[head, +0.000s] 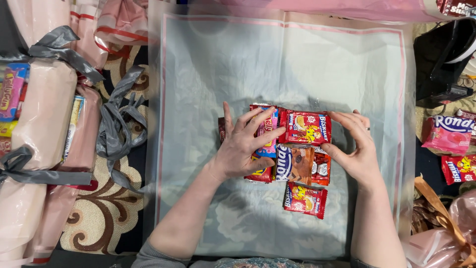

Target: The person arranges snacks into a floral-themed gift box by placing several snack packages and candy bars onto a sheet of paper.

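Observation:
A pile of small snack packets [295, 161] lies in the middle of a translucent wrapping sheet [208, 74] with a pink border. My left hand [243, 146] rests fingers spread on the left side of the pile, over a pink and blue packet. My right hand [354, 146] presses against the pile's right side, its fingertips on a red biscuit packet [305, 127] lying on top. Another red packet [305, 199] lies loose just in front of the pile.
Wrapped pink bundles tied with grey ribbon [42, 119] lie at the left on a patterned rug [99, 218]. More packets, pink [447, 133] and red [458, 168], lie at the right, near a black object [441, 59]. A gold ribbon [439, 208] sits at lower right.

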